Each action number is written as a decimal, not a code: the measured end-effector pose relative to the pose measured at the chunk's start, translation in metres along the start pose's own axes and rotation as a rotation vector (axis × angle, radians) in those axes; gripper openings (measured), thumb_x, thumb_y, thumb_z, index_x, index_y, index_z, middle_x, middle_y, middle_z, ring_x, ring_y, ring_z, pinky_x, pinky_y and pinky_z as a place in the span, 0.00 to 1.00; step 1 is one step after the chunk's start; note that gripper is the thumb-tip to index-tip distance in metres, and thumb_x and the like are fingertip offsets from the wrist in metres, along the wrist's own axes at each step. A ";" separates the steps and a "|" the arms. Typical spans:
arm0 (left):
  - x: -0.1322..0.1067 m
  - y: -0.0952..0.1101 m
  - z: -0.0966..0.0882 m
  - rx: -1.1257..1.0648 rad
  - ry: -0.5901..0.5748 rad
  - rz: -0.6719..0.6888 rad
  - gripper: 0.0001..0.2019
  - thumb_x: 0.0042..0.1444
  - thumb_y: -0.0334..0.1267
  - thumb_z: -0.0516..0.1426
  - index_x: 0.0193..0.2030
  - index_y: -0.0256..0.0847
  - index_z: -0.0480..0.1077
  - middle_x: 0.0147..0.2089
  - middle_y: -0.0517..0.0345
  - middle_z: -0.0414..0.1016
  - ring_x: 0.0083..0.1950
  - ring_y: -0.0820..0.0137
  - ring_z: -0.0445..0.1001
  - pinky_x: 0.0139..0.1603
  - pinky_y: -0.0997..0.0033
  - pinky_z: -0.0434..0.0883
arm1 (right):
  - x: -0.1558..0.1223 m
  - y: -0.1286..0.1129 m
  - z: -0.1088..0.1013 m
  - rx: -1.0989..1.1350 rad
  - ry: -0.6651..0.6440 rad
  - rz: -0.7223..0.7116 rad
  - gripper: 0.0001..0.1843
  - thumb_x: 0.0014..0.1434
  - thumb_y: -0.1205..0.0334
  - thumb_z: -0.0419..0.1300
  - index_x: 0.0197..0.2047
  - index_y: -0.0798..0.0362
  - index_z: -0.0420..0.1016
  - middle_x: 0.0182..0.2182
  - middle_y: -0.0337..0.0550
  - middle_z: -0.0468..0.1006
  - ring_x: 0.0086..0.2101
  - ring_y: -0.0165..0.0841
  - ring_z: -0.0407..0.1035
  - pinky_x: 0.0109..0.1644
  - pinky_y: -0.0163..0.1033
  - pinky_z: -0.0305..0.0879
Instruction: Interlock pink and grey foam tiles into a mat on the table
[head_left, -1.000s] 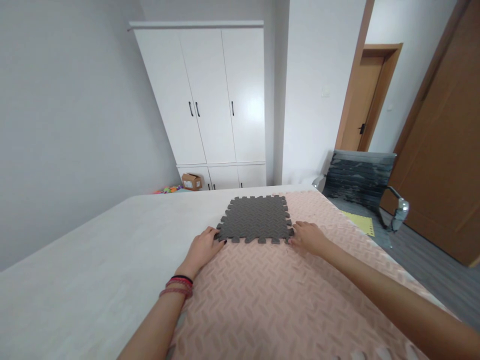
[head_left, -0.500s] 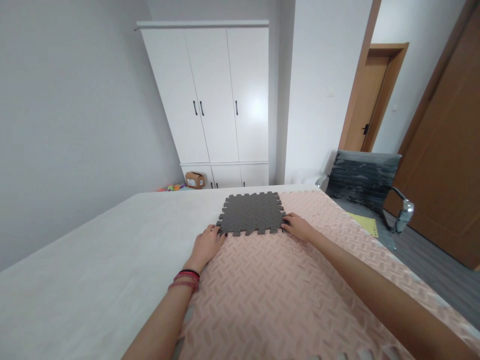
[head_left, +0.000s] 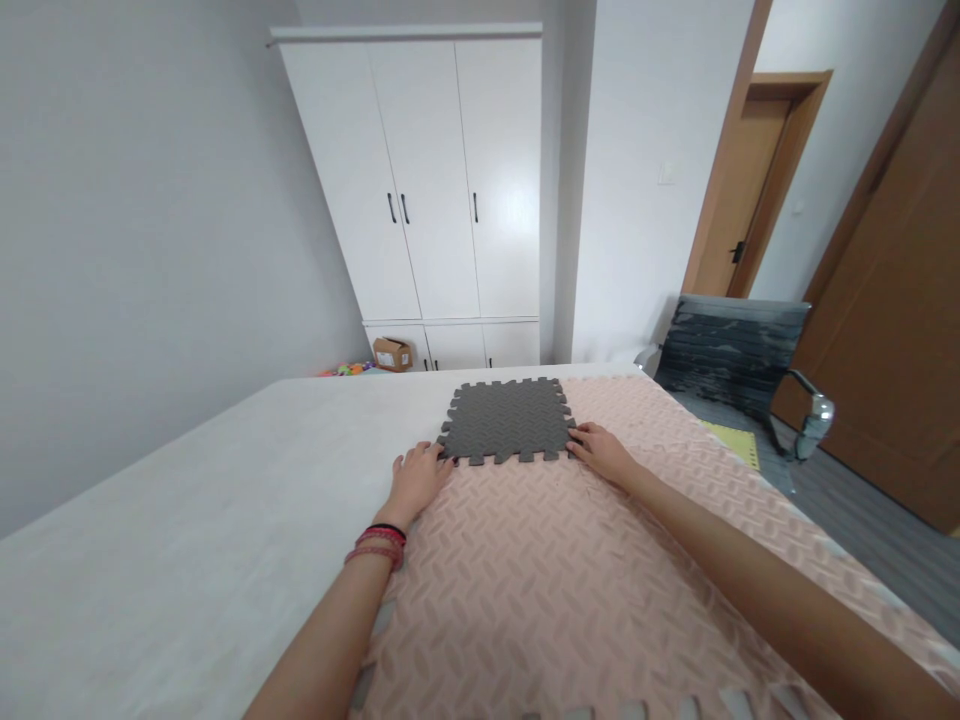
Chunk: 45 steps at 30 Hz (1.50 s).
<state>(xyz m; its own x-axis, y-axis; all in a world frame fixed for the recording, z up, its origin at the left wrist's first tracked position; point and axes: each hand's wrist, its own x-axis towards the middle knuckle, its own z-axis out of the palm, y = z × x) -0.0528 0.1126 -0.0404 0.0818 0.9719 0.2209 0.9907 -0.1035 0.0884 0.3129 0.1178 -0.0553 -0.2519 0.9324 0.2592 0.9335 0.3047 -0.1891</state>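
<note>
A dark grey foam mat tile (head_left: 510, 420) with jigsaw edges lies at the far end of pink foam matting (head_left: 525, 560). At its near left corner, my left hand (head_left: 418, 480) pinches the edge between thumb and forefinger, the other fingers spread over the white surface. A black band and red bracelets circle that wrist. My right hand (head_left: 604, 452) grips the near right corner, with fingertips on the edge teeth and the thumb partly hidden. The tile's near edge borders the pink matting; whether the teeth interlock I cannot tell.
The white tabletop (head_left: 225, 500) stretches left of the matting. A dark chair (head_left: 731, 350) with a yellow foam piece (head_left: 735, 442) on its seat stands at right. Behind the table are a white wardrobe (head_left: 442, 180), a cardboard box (head_left: 391, 354) and colourful items (head_left: 352, 369).
The view has tilted down and shifted slightly. My left hand's outer fingers have spread apart a little. Both hands stay at the grey tile's near corners.
</note>
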 end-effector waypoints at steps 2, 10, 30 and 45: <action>0.002 -0.001 0.000 -0.001 -0.011 -0.014 0.19 0.61 0.47 0.55 0.54 0.39 0.67 0.58 0.50 0.67 0.58 0.60 0.67 0.58 0.47 0.65 | -0.001 -0.003 -0.001 -0.037 -0.002 0.006 0.26 0.67 0.48 0.44 0.58 0.51 0.69 0.53 0.49 0.71 0.52 0.34 0.65 0.56 0.36 0.57; 0.006 0.002 0.003 0.009 -0.048 -0.064 0.20 0.61 0.48 0.55 0.55 0.39 0.66 0.58 0.49 0.67 0.59 0.59 0.67 0.59 0.46 0.64 | -0.004 -0.026 -0.007 -0.211 -0.016 0.086 0.21 0.66 0.50 0.48 0.55 0.51 0.70 0.49 0.53 0.73 0.52 0.41 0.64 0.53 0.44 0.57; -0.012 0.016 -0.034 0.042 -0.209 0.151 0.15 0.62 0.45 0.55 0.50 0.39 0.69 0.52 0.52 0.72 0.51 0.66 0.72 0.53 0.55 0.71 | -0.003 -0.046 -0.013 -0.355 -0.084 0.143 0.19 0.67 0.54 0.45 0.53 0.54 0.68 0.48 0.54 0.75 0.50 0.41 0.66 0.49 0.45 0.60; -0.036 0.060 -0.025 0.190 -0.122 0.165 0.20 0.62 0.47 0.54 0.57 0.40 0.64 0.53 0.51 0.71 0.51 0.64 0.72 0.53 0.51 0.70 | -0.005 -0.055 -0.022 -0.336 -0.124 0.157 0.20 0.66 0.59 0.44 0.54 0.58 0.69 0.46 0.59 0.76 0.48 0.42 0.69 0.46 0.44 0.63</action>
<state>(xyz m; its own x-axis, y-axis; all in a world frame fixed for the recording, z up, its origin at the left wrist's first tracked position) 0.0014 0.0664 -0.0191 0.2450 0.9646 0.0973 0.9646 -0.2324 -0.1248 0.2686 0.0923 -0.0256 -0.1087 0.9854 0.1310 0.9896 0.0947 0.1087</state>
